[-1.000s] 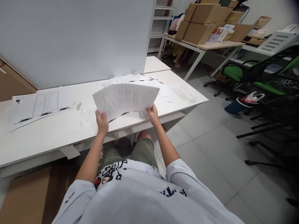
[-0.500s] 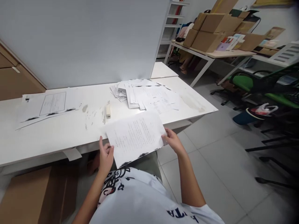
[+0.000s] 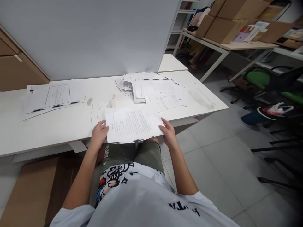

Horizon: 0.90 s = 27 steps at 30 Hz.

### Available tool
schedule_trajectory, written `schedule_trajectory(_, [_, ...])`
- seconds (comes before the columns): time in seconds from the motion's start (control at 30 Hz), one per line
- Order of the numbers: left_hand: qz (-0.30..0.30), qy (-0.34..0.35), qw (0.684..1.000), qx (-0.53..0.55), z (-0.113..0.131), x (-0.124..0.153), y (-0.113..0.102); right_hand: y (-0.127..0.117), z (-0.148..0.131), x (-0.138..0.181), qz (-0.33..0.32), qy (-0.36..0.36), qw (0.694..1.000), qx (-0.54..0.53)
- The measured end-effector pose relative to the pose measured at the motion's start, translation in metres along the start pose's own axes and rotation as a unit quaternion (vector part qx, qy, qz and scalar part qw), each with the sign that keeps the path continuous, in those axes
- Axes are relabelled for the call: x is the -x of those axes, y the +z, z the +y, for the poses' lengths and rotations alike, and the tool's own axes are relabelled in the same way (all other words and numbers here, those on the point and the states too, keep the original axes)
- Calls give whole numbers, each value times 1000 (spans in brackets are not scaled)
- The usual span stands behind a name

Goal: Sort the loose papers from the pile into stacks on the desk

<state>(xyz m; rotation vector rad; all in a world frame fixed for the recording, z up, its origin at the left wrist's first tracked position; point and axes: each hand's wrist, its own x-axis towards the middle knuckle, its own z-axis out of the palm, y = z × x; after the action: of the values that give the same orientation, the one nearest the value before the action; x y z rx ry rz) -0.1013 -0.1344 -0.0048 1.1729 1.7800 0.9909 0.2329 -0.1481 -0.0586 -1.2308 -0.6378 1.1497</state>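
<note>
A printed sheet of paper [image 3: 133, 126], with black smudges along its near edge, is held level over the front edge of the white table [image 3: 71, 135]. My left hand [image 3: 99, 134] grips its left edge, thumb on top. On the right edge, my right hand [image 3: 169, 134] is closed with the thumb over the paper. Just behind the sheet, a small cream-coloured block [image 3: 113, 102] is partly covered by it. Farther back lies a messy pile of papers [image 3: 151, 88]. More printed sheets [image 3: 57, 95] rest at the table's left.
A tall grey-white panel [image 3: 94, 37] rises behind the table. Cardboard boxes stand at the left [image 3: 19, 71] and under the table [image 3: 33, 189]. To the right are a green chair [image 3: 258, 78], a blue bin [image 3: 253, 116] and another table [image 3: 236, 45] stacked with boxes.
The sheet has moved forward, away from my body, and flattened out. My left hand has closed on its left edge, its fingers spread before. My view has shifted slightly.
</note>
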Motion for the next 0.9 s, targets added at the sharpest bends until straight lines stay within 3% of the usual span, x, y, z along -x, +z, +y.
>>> schedule_trajectory(0.13, [-16,6,995,-93,9,-9,-7,7,5,2,26,2,999,-38])
schedule_trajectory(0.27, [-31,12,983,-179,3,-9,-8,8,5,6,30,2,999,-41])
schedule_trajectory(0.57, [-14,21,974,-227,-1,-6,-8,10,3,20,17,-55,997,48])
schedule_trajectory(0.73, [10,40,956,-290,10,-9,-5,12,4,19,13,-73,996,57])
schedule_trajectory(0.9, [36,79,924,-372,36,-19,2,10,3,-2,30,-82,995,58])
